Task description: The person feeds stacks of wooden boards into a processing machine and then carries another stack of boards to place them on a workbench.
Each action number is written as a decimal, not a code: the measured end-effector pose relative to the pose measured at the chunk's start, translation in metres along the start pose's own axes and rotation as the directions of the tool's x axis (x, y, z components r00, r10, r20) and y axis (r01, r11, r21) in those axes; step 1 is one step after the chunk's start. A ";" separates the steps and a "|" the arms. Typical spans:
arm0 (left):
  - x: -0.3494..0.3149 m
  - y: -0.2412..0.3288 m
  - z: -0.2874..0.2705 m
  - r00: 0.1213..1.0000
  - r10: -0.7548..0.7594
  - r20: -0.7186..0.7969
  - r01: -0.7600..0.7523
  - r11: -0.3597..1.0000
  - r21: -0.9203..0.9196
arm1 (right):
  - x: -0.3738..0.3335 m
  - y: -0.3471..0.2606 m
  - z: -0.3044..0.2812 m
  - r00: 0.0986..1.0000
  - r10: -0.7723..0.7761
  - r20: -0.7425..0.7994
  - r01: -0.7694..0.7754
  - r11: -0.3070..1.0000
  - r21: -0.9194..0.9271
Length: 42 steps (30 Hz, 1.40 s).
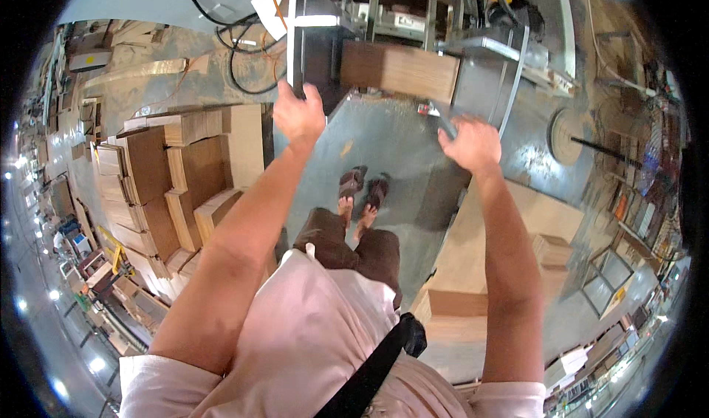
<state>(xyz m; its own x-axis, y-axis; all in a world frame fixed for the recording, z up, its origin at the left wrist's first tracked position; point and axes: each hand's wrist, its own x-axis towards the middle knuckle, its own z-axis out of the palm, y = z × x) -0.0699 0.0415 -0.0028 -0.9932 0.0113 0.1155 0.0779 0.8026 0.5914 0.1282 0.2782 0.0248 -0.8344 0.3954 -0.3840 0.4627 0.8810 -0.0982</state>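
Stacks of wooden boards (185,189) are crowding the floor at left; the left hand (298,114) is clamping its grip around a dark upright bar (295,41), the right hand (470,143) is wrapping a grey handle (442,119) below the wooden panel (399,70) ahead

Head-worn fisheye, steeply downward, close overhead.

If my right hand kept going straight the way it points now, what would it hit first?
Most likely the wooden board on the machine just ahead of the right hand, though depth is hard to judge.
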 end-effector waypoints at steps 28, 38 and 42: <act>0.004 -0.001 0.003 0.997 -0.050 0.064 0.041 0.990 0.136 | 0.001 0.000 0.003 0.999 -0.020 -0.036 0.020 1.000 0.007; 0.004 -0.005 0.005 1.000 -0.004 0.026 0.001 0.994 0.113 | -0.001 0.003 0.012 0.988 -0.053 -0.148 0.054 0.999 0.006; 0.003 -0.005 0.006 1.000 0.001 0.005 -0.001 0.996 0.088 | 0.000 0.002 0.006 0.995 -0.042 -0.090 0.043 0.999 0.008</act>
<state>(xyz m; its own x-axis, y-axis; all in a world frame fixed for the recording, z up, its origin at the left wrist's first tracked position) -0.0742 0.0414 -0.0099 -0.9936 0.0151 0.1120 0.0714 0.8520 0.5187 0.1309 0.2789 0.0190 -0.8768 0.3798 -0.2949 0.4287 0.8952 -0.1217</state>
